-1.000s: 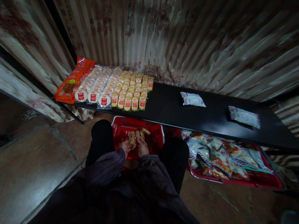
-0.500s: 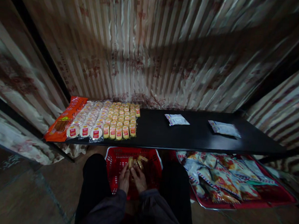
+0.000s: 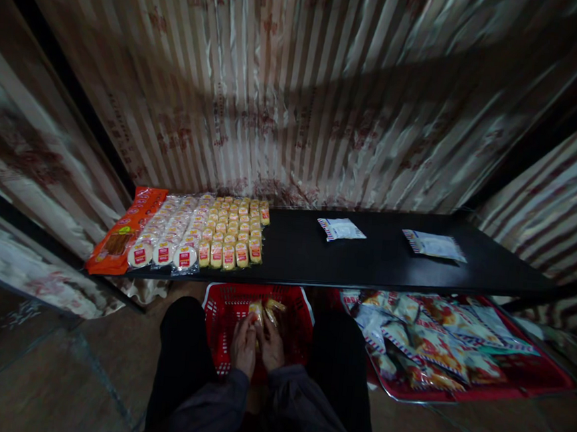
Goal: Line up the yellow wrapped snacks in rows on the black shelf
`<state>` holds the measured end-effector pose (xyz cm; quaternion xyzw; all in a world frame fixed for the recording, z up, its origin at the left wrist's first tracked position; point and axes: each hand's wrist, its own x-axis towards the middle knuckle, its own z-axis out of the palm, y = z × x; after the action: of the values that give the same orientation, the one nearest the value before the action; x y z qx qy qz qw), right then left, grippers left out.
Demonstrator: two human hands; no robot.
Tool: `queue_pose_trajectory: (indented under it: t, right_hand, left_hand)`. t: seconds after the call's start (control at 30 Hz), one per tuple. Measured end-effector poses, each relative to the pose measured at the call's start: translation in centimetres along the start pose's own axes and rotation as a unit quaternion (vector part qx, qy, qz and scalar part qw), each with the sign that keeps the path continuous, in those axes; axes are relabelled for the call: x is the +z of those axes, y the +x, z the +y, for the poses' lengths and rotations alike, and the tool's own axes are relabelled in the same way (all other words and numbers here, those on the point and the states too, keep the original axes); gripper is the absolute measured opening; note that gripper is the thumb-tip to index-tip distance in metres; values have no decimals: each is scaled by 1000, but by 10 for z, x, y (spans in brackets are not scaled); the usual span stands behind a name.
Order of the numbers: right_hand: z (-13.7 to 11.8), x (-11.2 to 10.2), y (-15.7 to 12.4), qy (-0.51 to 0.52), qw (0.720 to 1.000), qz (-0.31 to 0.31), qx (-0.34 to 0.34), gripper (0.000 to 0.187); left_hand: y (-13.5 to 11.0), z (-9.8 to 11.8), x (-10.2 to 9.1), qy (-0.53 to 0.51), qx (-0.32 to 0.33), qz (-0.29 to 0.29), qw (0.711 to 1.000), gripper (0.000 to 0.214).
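Both my hands reach down into a red plastic basket (image 3: 221,314) that stands on the floor between my knees. My left hand (image 3: 243,345) and my right hand (image 3: 273,348) are side by side, fingers curled round small yellow snack packets (image 3: 266,309) that stick up between them. On the black shelf (image 3: 364,265) above the basket, rows of the same yellow packets (image 3: 235,228) lie at the left, beside rows of round white packets (image 3: 172,233).
An orange packet (image 3: 122,233) lies at the shelf's left end. Two white pouches (image 3: 340,229) (image 3: 433,245) lie apart on the shelf's right half. A red tray (image 3: 545,386) of mixed snack bags sits under the shelf at the right. A striped curtain hangs behind.
A second ago the view tilted up from my lap to the shelf. My hands stayed in the basket and have drawn the yellow packets closer together between them.
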<state>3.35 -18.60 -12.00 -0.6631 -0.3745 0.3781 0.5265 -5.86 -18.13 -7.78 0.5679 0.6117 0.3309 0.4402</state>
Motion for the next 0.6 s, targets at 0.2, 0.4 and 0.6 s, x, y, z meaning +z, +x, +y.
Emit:
queue_pose_trajectory:
  t: [0.2,0.4,0.6]
  right_hand:
    - [-21,-5,-2,-27,997,69,-20,56]
    - [-39,-12,2,-34,997,60,-33,47]
    - [-56,-20,11,-30,991,103,-81,46]
  left_hand:
    - [2,14,-3,-22,-3,20,1000,43]
    - [7,32,1,-56,26,51,997,41]
    - [15,56,4,-92,93,46,990,40]
